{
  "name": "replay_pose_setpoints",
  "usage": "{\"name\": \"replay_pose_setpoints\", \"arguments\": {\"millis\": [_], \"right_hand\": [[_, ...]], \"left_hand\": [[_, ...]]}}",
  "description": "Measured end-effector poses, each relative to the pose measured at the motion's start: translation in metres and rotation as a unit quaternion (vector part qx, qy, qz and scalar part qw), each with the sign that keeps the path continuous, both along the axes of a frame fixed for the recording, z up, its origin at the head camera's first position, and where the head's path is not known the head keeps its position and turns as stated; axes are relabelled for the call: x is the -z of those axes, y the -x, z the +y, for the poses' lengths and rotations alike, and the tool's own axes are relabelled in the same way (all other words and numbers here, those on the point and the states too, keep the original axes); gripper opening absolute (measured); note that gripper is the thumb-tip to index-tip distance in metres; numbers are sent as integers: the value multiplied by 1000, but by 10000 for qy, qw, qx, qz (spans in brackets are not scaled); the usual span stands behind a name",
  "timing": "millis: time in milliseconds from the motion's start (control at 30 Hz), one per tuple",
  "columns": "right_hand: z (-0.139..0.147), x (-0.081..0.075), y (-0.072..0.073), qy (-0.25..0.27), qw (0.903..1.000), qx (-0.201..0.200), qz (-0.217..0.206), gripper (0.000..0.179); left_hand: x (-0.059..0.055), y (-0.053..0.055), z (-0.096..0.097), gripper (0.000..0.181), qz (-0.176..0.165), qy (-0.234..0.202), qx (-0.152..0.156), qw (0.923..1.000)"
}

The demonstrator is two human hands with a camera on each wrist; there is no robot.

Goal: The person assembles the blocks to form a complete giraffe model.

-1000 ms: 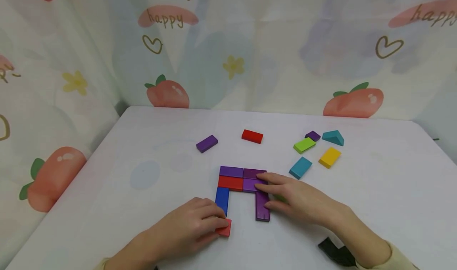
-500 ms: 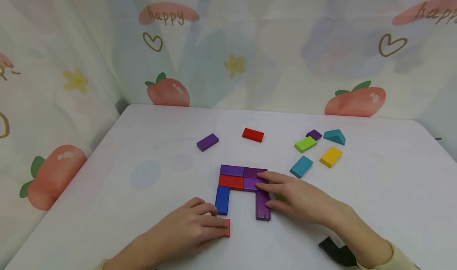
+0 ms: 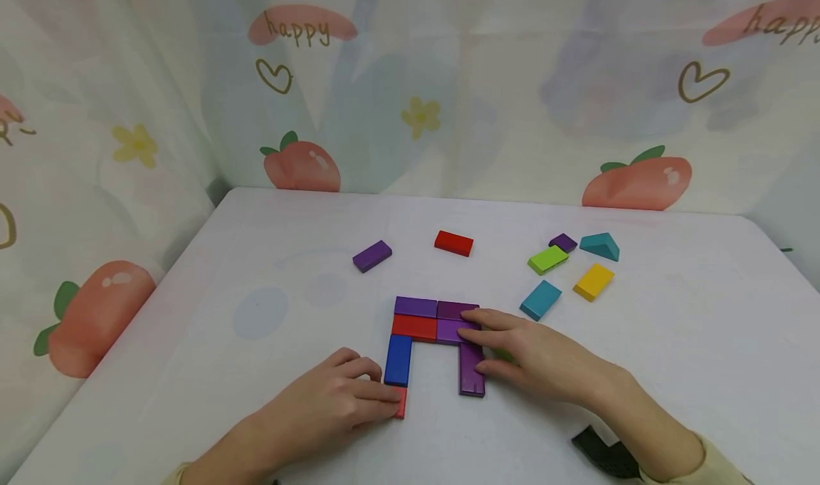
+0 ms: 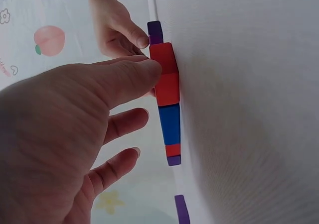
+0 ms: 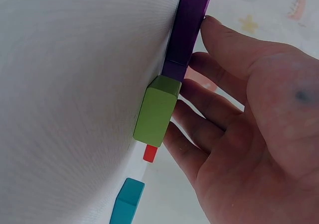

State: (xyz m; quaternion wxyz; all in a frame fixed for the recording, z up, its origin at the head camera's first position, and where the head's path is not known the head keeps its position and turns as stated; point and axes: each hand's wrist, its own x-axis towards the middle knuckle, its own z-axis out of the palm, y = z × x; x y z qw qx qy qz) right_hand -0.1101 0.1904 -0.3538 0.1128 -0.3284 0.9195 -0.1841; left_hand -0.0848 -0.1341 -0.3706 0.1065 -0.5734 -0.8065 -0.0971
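Note:
My left hand (image 3: 336, 399) pinches a small red block (image 3: 402, 404) between thumb and index finger, its other fingers loose. That block meets the near end of an upright blue block (image 3: 398, 360). Beyond lie a flat red block (image 3: 413, 326) and a violet block (image 3: 416, 306). My right hand (image 3: 534, 357) rests fairly straight fingers on the right side: a dark purple block (image 3: 453, 310), a purple block (image 3: 448, 330) and a lengthwise purple block (image 3: 471, 371). Mostly hidden under this hand, a green block (image 5: 157, 114) sits beside the arrangement.
Behind lie a loose purple block (image 3: 372, 256) and a red block (image 3: 453, 243). At the back right are lime (image 3: 547, 260), yellow (image 3: 594, 282) and teal (image 3: 541, 300) blocks, a teal triangle (image 3: 600, 246) and a small purple block (image 3: 563, 243). A black object (image 3: 605, 453) lies near the right forearm.
My left hand has moved the small red block slightly left and away from me, up against the blue block's near end. The right hand has stayed in place.

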Motion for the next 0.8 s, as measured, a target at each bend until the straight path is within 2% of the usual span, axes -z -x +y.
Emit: {"name": "replay_pose_setpoints", "arguments": {"millis": [267,600,700,800], "right_hand": [[0,0,0,-8,10000,-31,32,50],[0,1,0,5,9999,-78,88,50],[0,1,0,15,9999,-83,113,50],[0,1,0,22,9999,-68,103,50]], "left_hand": [[0,1,-1,24,-148,8,-55,9999],[1,1,-1,25,-114,-31,-86,9999],[0,1,0,24,-287,-82,-179,9994],[-1,2,0,27,-721,-185,-295,9968]]}}
